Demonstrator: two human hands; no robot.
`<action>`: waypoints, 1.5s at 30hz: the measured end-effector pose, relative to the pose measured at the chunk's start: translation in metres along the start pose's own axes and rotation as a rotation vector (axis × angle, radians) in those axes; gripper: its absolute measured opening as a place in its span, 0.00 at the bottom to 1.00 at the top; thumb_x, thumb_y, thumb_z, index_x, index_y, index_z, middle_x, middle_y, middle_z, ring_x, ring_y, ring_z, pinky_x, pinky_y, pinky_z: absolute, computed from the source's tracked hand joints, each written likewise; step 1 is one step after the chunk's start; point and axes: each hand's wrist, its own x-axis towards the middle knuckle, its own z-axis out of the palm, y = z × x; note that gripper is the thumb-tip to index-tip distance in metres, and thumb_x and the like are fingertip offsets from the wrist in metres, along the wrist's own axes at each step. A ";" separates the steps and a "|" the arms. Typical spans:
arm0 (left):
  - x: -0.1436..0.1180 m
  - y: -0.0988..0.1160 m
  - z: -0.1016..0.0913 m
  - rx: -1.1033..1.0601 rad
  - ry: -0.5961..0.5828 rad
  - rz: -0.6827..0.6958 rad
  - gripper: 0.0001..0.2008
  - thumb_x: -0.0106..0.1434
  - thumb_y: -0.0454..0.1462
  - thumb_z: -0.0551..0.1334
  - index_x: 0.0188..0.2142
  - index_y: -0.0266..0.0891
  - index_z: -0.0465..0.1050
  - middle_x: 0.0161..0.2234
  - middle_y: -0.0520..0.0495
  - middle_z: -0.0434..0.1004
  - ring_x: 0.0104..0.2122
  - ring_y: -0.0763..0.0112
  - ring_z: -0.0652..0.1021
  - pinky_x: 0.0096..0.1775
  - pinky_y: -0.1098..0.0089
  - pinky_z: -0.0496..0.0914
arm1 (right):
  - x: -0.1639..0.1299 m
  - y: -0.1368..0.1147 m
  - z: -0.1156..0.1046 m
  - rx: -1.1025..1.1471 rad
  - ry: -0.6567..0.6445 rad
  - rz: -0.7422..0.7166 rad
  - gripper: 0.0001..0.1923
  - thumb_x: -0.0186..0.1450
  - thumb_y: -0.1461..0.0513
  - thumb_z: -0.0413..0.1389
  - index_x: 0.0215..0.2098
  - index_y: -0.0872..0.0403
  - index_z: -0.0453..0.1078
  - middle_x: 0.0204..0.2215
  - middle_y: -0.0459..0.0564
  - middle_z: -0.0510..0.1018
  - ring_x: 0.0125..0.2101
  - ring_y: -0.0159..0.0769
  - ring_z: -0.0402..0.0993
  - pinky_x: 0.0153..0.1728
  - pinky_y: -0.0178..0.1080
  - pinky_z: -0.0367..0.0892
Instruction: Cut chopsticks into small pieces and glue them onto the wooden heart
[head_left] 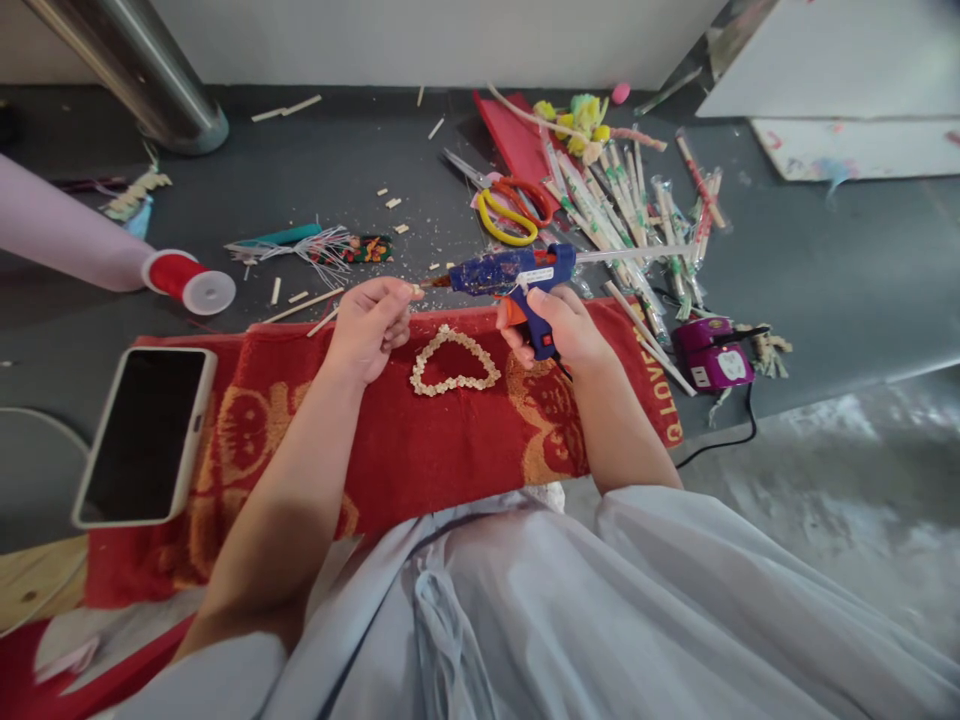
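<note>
While a white-cased phone with a dark screen (pixel 144 435) lies far to the left on the red and gold patterned towel (pixel 390 450), the work goes on in the middle. Above the phone, a red spool with a white rim (pixel 189 281) rests on the dark grey floor (pixel 825 280).

The left hand (pixel 369 326) has its fingers pinched shut on a tiny pale wooden bit (pixel 415 291). That bit sits right at the tip of the blue hot glue gun (pixel 514 280). Just below, between both hands, a heart shape made of small pale pieces (pixel 454 362) lies flat on the towel.

The right hand (pixel 564 331) is clenched around the gun's handle, with a finger by the orange trigger.

The fingertips are very close to the hot tip, so they could get burnt. Too much squeeze could drip glue onto the towel.

Further right, yellow and orange scissors (pixel 511 211) and a heap of wrapped sticks (pixel 637 215) lie well apart.
</note>
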 end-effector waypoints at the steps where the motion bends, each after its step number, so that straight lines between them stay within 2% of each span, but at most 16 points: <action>1: 0.000 0.000 0.000 -0.007 -0.003 -0.001 0.14 0.53 0.45 0.71 0.24 0.39 0.72 0.13 0.62 0.48 0.14 0.84 0.52 0.17 0.79 0.47 | 0.000 0.000 0.000 0.000 0.001 0.001 0.25 0.61 0.43 0.57 0.28 0.57 0.69 0.17 0.43 0.70 0.13 0.24 0.64 0.12 0.29 0.64; 12: -0.001 -0.002 0.000 0.032 -0.024 -0.048 0.12 0.58 0.43 0.67 0.25 0.39 0.73 0.14 0.61 0.47 0.14 0.84 0.51 0.17 0.78 0.48 | 0.000 0.001 0.001 -0.005 -0.012 0.026 0.25 0.61 0.42 0.57 0.28 0.57 0.69 0.17 0.43 0.70 0.13 0.24 0.65 0.13 0.29 0.64; 19: -0.001 -0.003 -0.001 -0.017 -0.076 -0.021 0.11 0.55 0.43 0.68 0.25 0.38 0.73 0.13 0.61 0.48 0.14 0.84 0.51 0.17 0.79 0.47 | 0.002 0.002 0.002 -0.038 0.001 0.020 0.26 0.60 0.42 0.57 0.28 0.57 0.70 0.17 0.43 0.71 0.13 0.24 0.65 0.11 0.27 0.62; 29: -0.002 0.001 0.000 0.024 -0.061 -0.087 0.11 0.62 0.42 0.64 0.28 0.37 0.75 0.14 0.61 0.48 0.13 0.85 0.52 0.17 0.80 0.49 | 0.001 0.001 0.003 -0.062 0.016 0.015 0.27 0.59 0.40 0.57 0.28 0.57 0.70 0.16 0.43 0.71 0.13 0.23 0.65 0.12 0.27 0.62; 40: -0.002 -0.001 -0.001 0.018 -0.086 -0.066 0.10 0.60 0.41 0.65 0.29 0.37 0.76 0.14 0.61 0.49 0.14 0.85 0.51 0.17 0.80 0.48 | 0.000 0.003 0.001 -0.053 -0.007 -0.006 0.25 0.62 0.43 0.56 0.28 0.57 0.70 0.17 0.44 0.72 0.13 0.23 0.66 0.13 0.27 0.63; 45: -0.002 -0.001 -0.001 0.028 -0.081 -0.072 0.10 0.60 0.42 0.65 0.28 0.37 0.75 0.14 0.61 0.48 0.14 0.84 0.51 0.17 0.79 0.47 | 0.000 0.002 0.002 -0.061 -0.018 -0.021 0.25 0.62 0.43 0.56 0.25 0.57 0.68 0.17 0.44 0.72 0.13 0.23 0.66 0.12 0.27 0.62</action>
